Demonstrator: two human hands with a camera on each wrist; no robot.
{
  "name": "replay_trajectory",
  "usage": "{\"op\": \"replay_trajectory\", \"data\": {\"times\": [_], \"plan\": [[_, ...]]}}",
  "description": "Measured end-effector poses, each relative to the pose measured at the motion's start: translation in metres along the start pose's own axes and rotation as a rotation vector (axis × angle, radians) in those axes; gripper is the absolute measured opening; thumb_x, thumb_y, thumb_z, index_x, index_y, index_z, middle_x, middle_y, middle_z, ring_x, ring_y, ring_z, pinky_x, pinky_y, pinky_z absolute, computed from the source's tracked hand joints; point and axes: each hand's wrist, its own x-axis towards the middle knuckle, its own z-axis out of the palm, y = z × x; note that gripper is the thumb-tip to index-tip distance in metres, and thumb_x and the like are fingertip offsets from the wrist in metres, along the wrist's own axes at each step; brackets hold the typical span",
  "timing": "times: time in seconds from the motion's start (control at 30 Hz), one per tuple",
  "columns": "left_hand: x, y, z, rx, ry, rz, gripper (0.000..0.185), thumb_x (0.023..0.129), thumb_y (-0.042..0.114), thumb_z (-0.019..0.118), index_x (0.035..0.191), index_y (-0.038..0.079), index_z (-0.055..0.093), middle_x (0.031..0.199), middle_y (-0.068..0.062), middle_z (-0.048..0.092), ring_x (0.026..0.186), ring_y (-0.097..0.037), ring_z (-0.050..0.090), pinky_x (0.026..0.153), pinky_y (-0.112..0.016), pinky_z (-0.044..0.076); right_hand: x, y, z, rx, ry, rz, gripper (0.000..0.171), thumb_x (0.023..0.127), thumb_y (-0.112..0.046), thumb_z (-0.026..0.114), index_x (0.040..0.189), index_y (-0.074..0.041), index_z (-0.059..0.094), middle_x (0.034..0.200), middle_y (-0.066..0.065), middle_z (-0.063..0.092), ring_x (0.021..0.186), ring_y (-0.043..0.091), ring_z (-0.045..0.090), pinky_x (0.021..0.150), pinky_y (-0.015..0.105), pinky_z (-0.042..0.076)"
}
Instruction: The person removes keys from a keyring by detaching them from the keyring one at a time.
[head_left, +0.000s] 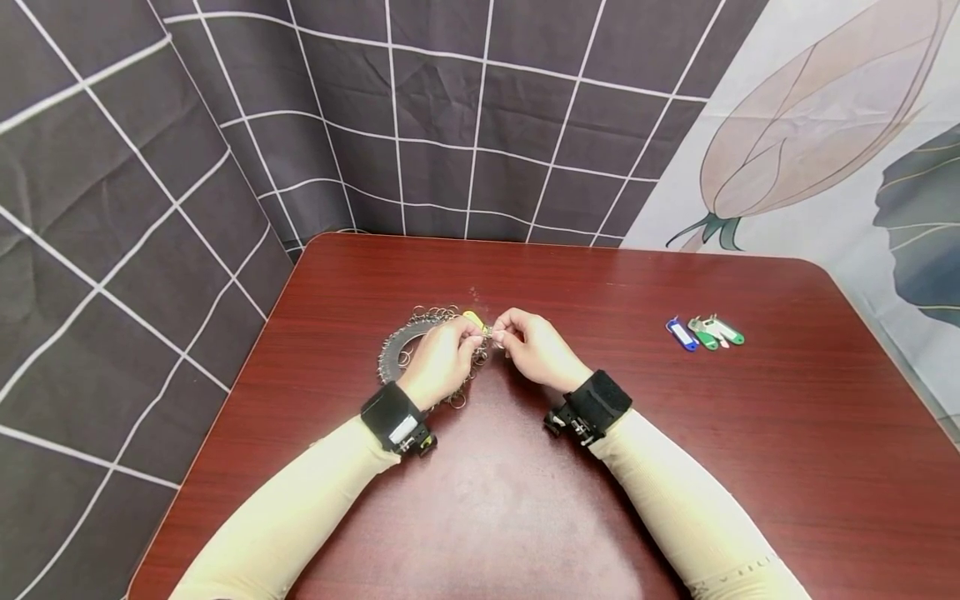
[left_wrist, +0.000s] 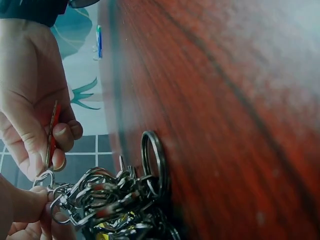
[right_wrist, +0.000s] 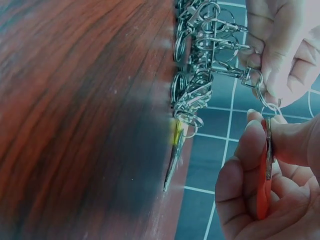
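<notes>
Right hand (head_left: 536, 348) fingers are pinched on a red key tag (right_wrist: 263, 192), while a key ring (right_wrist: 267, 100) is pinched by the left hand (head_left: 442, 360).

Dark reddish-brown wood-grain tabletop (head_left: 750, 467), rounded corners, glossy, with soft reflections of even overhead light and no hard shadows. Behind and to the left hangs a dark grey fabric backdrop (head_left: 465, 117) with a white grid pattern, creased and folded, draping down past the left edge of the tabletop. To the right hangs a pale cloth (head_left: 832, 208) printed with a large beige flower bud on a green stem and a dark teal leaf; it meets the grid fabric along a diagonal line above the far right corner of the tabletop. Floor not visible.
</notes>
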Motion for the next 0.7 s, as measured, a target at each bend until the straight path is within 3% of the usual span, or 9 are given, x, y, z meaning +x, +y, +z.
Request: {"op": "replay_trajectory", "data": {"times": [0.4,0.7], "plan": [[0.0023,-0.0027,0.0001,0.04,0.007,0.03,0.004,0.094,0.009,0.06,0.093,0.007,0.064,0.08,-0.001,0.062,0.073,-0.015,0.056,0.067,-0.033,0.047,0.0038,-0.0017,0.0015,-0.005,0.02,0.036,0.006,0.094,-0.008,0.06,0.089,-0.009,0.062,0.075,0.001,0.06,0.064,0.013,0.052,0.062,0.03,0.042],[0.0008,0.0004,-0.0008,-0.062,-0.126,-0.135,0.01,0.093,0.009,0.06,0.101,0.008,0.065,0.09,-0.002,0.066,0.079,-0.013,0.061,0.073,-0.031,0.05,0.0038,-0.0031,0.0041,0.049,0.076,0.056,0.007,0.096,-0.008,0.058,0.089,-0.009,0.061,0.072,0.006,0.059,0.064,0.015,0.055,0.062,0.03,0.044]]}}
